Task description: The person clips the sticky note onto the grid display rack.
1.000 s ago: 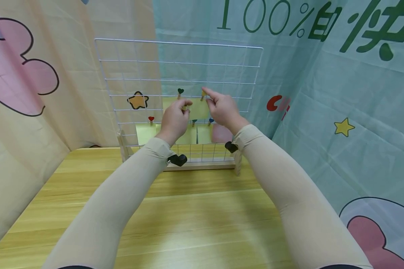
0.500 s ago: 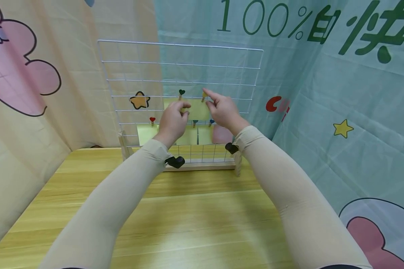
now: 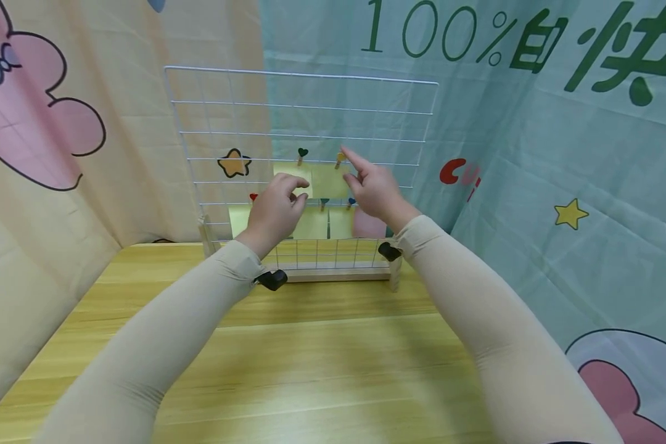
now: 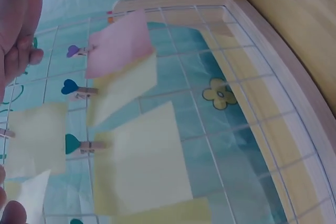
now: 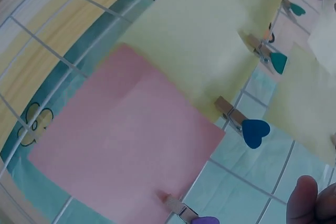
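A white wire grid [image 3: 296, 75] bears two rows of sticky notes held by small heart-topped clothespins. My right hand [image 3: 380, 191] is at the upper row, its straight index finger right at the yellow-heart clothespin [image 3: 340, 159] over a yellow sticky note [image 3: 330, 184]. Its thumb stands apart from the index finger. My left hand [image 3: 273, 213] is in front of the other upper sticky note [image 3: 285, 168], which hangs from a dark green heart clothespin [image 3: 302, 155]. The left thumb and index finger are bent with a gap between them.
Below hang more yellow notes [image 4: 142, 163] and a pink note [image 5: 126, 135], pinned by green [image 4: 79, 144], blue [image 5: 249, 129] and purple heart clothespins [image 4: 79, 51]. The grid stands in a wooden base [image 3: 338, 273] on a wooden table [image 3: 333, 357], with printed curtains [image 3: 533, 185] around it.
My left hand has drawn left and slightly down from the upper notes, showing more of the left one. The right hand stays at the yellow-heart clothespin.
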Demonstrator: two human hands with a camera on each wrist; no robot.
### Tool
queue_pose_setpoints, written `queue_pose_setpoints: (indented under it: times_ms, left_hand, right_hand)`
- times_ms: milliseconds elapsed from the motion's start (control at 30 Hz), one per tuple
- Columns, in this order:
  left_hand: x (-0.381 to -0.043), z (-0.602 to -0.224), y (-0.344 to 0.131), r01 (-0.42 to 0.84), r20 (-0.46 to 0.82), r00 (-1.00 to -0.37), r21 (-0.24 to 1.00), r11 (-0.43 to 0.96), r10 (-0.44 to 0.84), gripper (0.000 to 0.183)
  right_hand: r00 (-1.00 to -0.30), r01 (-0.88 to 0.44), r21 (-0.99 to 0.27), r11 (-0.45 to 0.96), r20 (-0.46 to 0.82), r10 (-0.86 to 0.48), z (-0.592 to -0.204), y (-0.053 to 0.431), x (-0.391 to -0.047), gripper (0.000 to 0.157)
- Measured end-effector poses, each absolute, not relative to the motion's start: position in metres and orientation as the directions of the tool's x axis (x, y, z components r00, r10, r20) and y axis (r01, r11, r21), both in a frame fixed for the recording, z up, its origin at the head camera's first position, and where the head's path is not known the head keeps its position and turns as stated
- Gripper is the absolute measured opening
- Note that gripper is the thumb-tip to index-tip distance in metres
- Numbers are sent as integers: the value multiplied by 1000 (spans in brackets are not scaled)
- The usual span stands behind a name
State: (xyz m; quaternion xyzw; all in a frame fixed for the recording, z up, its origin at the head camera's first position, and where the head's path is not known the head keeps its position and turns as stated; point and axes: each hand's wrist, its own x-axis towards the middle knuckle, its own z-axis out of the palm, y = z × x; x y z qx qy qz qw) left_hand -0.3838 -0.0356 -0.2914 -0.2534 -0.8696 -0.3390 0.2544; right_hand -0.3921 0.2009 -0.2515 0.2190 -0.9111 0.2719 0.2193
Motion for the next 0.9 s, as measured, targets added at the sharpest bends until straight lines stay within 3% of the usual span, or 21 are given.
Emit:
queue_pose_setpoints:
  times_ms: [367, 900]
  left_hand:
    - [-364, -308, -75, 668, 685, -644, 289, 685, 339, 27]
    - [-327, -357, -129, 598, 515, -747, 241, 765, 421, 53]
  right_hand:
    - [-765, -597, -408, 690, 547, -339, -279, 217, -355, 59]
    - [-819, -564, -459, 687, 417, -394, -342, 253, -307, 50]
